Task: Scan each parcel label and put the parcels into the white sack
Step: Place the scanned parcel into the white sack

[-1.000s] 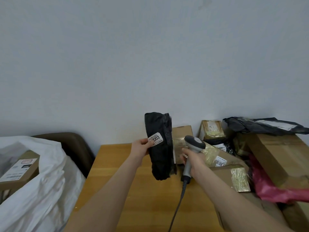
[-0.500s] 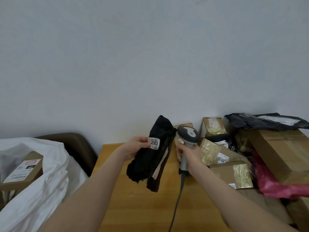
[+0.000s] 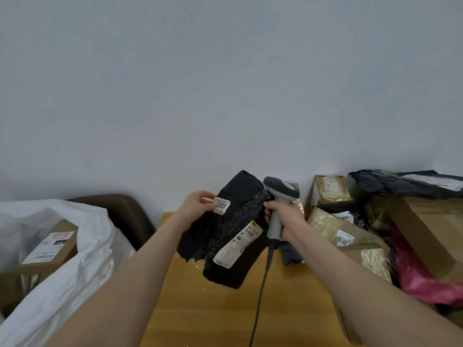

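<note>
My left hand (image 3: 196, 207) pinches a black plastic parcel (image 3: 225, 236) near its small white "2003" sticker, holding it tilted above the wooden table (image 3: 200, 309). A long white shipping label (image 3: 238, 244) shows on the parcel's lower face. My right hand (image 3: 284, 217) grips the handle of a grey barcode scanner (image 3: 280, 194), whose head sits right beside the parcel's upper right edge. The scanner's cable hangs down over the table. The white sack (image 3: 62, 271) stands open at the left with a cardboard box (image 3: 50, 246) inside.
A heap of parcels fills the table's right side: brown boxes (image 3: 333, 226), a large carton (image 3: 431, 226), a black bag (image 3: 400, 184) on top and a pink bag (image 3: 421, 279). A dark brown chair back (image 3: 125, 214) stands behind the sack. A plain wall rises behind.
The black parcel has swung from upright to tilted, and its long white label has come into sight. The scanner has risen and moved closer to the parcel's top.
</note>
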